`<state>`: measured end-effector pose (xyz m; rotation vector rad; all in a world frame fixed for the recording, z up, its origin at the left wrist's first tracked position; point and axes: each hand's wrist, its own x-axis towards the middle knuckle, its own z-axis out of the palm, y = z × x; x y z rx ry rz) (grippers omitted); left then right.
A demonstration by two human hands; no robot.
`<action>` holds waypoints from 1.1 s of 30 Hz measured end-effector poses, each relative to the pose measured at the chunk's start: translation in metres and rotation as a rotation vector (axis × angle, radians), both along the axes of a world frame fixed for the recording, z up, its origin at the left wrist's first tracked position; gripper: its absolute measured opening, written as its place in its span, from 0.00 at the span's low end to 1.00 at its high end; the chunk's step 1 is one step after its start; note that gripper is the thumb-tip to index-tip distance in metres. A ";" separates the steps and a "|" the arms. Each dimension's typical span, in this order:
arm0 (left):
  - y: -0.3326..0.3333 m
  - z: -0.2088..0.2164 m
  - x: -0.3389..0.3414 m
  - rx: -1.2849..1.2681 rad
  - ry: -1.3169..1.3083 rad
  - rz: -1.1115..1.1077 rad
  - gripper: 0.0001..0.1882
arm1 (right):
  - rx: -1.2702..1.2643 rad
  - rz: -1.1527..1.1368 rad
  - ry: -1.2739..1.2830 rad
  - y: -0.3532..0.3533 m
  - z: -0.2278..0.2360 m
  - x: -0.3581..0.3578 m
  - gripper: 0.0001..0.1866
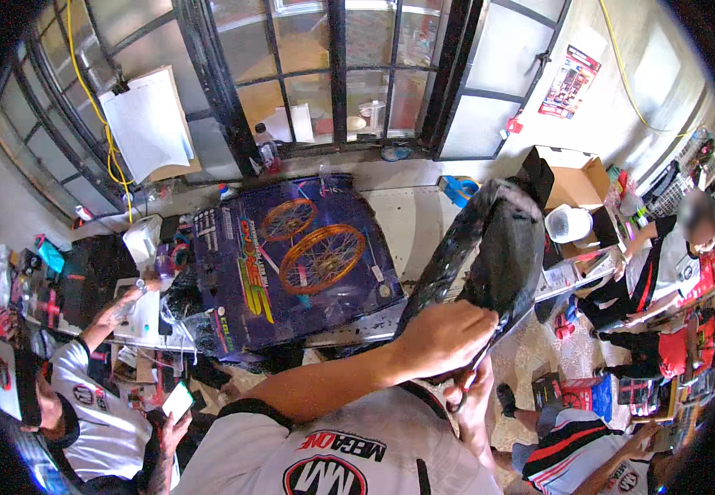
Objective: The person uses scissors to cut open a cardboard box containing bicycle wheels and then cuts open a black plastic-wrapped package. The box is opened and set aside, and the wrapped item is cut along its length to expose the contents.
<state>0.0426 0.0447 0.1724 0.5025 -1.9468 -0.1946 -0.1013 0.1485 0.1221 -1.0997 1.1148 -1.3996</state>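
A long black curved piece [508,247], much like a motorcycle seat, stands tilted in front of me. It has a glossy flap along its left side and a dull, wide face on its right. My left hand [452,337] reaches across from the left, fingers curled closed on the lower part of the piece. Just below it, my right hand [471,391] has its fingers wrapped round the narrow bottom end. The left hand partly covers that end, so whether a small tool is in either hand cannot be made out.
A dark poster sheet with orange wheels [320,256] covers the bench to the left. Blue tape [459,190], a white tub [569,223] and an open cardboard box [568,177] stand beyond the piece. At left a person holds a lit phone [178,401]; several people are at right.
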 end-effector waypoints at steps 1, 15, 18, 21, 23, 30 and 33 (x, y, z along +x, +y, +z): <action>-0.004 -0.001 -0.001 0.008 -0.002 0.048 0.15 | 0.077 0.108 0.030 -0.007 -0.002 -0.008 0.57; -0.071 -0.040 -0.024 0.325 -0.064 0.190 0.13 | 0.130 0.162 0.272 -0.076 -0.020 -0.033 0.46; -0.066 -0.036 -0.026 0.279 -0.098 0.173 0.14 | 0.214 0.176 0.194 -0.076 -0.008 -0.037 0.43; -0.061 -0.034 -0.026 0.322 -0.136 0.147 0.14 | 0.219 0.130 0.093 -0.079 -0.001 -0.040 0.39; -0.060 -0.034 -0.024 0.350 -0.123 0.133 0.14 | 0.247 0.106 0.134 -0.079 0.000 -0.041 0.38; -0.050 -0.046 -0.012 0.509 -0.024 0.012 0.14 | 0.215 0.200 -0.107 -0.065 0.003 -0.050 0.36; -0.044 -0.060 -0.005 0.564 0.000 -0.033 0.13 | 0.302 0.181 -0.129 -0.061 0.014 -0.055 0.34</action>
